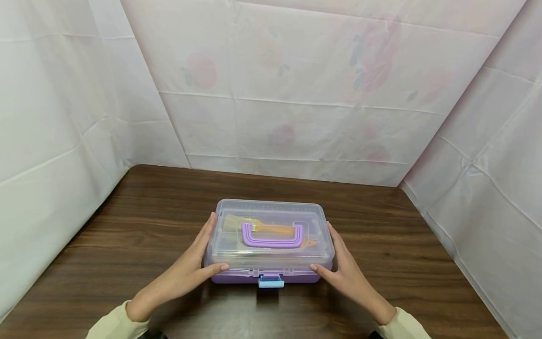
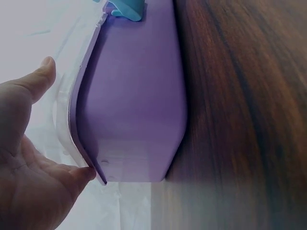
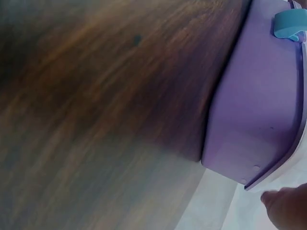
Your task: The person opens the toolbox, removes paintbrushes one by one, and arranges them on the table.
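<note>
A purple storage box (image 1: pixel 292 278) with a clear lid (image 1: pixel 271 207) stands on the table. Its purple carrying handle (image 1: pixel 273 243) lies flat on the lid, and a light blue latch (image 1: pixel 271 282) sticks out at the front. Through the lid shows a paintbrush (image 1: pixel 271 228) with pale bristles and an orange handle. My left hand (image 1: pixel 192 261) lies along the box's left side, thumb toward the front corner; in the left wrist view its fingertips touch the rim. At the right side rests my right hand (image 1: pixel 343 266), fingers extended, thumb near the front edge, mostly out of the right wrist view.
The box sits on a dark wooden table (image 1: pixel 161 212). White cloth walls (image 1: pixel 271 127) with faint fruit prints rise behind it and on both sides. Pale sleeves (image 1: pixel 120 322) cover both forearms.
</note>
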`<state>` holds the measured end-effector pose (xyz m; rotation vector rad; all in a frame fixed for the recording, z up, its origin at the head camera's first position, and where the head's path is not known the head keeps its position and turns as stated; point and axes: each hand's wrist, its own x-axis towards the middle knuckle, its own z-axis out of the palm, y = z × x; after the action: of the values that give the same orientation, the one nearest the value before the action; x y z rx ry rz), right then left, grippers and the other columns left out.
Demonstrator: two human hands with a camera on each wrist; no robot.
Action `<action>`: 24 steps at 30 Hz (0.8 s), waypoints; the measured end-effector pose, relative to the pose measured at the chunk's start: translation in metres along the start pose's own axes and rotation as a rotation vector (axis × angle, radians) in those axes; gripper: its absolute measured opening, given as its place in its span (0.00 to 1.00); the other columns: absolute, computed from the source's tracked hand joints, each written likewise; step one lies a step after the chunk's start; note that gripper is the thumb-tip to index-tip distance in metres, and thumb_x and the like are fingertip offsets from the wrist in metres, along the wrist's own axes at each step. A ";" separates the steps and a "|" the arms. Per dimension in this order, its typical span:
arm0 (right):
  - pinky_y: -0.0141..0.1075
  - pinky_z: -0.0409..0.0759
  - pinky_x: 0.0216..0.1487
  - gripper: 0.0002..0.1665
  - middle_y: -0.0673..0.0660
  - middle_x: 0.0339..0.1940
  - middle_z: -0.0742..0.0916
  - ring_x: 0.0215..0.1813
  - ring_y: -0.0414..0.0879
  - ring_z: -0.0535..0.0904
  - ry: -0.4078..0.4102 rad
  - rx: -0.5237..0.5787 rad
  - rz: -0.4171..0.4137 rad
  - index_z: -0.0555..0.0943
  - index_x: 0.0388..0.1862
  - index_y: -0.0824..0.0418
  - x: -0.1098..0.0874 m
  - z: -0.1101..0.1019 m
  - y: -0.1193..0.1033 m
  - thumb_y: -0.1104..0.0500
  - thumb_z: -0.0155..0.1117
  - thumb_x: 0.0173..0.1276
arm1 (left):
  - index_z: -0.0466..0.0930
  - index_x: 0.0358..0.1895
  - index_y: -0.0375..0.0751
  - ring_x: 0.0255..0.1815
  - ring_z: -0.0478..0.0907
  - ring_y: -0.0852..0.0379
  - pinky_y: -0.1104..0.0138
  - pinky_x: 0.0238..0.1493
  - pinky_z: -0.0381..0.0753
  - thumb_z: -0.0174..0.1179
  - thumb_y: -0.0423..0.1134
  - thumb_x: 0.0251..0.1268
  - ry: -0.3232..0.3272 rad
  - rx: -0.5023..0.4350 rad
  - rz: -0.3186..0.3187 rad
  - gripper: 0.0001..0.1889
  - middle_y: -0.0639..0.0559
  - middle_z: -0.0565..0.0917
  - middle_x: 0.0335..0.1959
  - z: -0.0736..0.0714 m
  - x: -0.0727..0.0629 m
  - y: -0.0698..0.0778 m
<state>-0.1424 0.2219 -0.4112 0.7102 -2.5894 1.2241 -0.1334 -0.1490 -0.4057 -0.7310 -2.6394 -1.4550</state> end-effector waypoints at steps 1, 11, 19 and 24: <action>0.34 0.51 0.69 0.58 0.61 0.76 0.55 0.73 0.59 0.52 -0.008 0.016 0.004 0.42 0.78 0.59 0.000 0.000 0.000 0.56 0.71 0.61 | 0.26 0.76 0.58 0.74 0.34 0.41 0.40 0.64 0.45 0.65 0.47 0.61 0.001 -0.006 -0.002 0.55 0.49 0.32 0.77 0.000 0.000 0.000; 0.22 0.47 0.64 0.57 0.62 0.77 0.51 0.73 0.59 0.50 -0.039 0.080 0.036 0.37 0.78 0.56 -0.002 0.003 0.002 0.58 0.66 0.65 | 0.27 0.76 0.57 0.74 0.35 0.42 0.42 0.66 0.45 0.64 0.47 0.61 0.010 0.009 -0.006 0.54 0.49 0.33 0.77 0.000 0.001 0.001; 0.22 0.46 0.65 0.56 0.63 0.77 0.51 0.73 0.59 0.50 -0.041 0.076 0.032 0.37 0.78 0.57 -0.002 0.004 0.001 0.58 0.66 0.65 | 0.27 0.76 0.55 0.74 0.37 0.39 0.39 0.65 0.47 0.64 0.47 0.61 0.014 0.024 -0.008 0.54 0.46 0.34 0.77 -0.001 -0.001 0.002; 0.26 0.45 0.66 0.55 0.62 0.77 0.50 0.74 0.58 0.47 -0.049 0.056 0.052 0.37 0.78 0.57 -0.001 0.001 -0.002 0.57 0.65 0.66 | 0.27 0.76 0.54 0.74 0.38 0.39 0.39 0.64 0.48 0.64 0.48 0.62 0.009 0.040 -0.001 0.53 0.47 0.34 0.77 -0.003 0.001 0.003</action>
<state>-0.1405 0.2208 -0.4106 0.6958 -2.6385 1.3152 -0.1337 -0.1495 -0.4013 -0.7176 -2.6541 -1.3987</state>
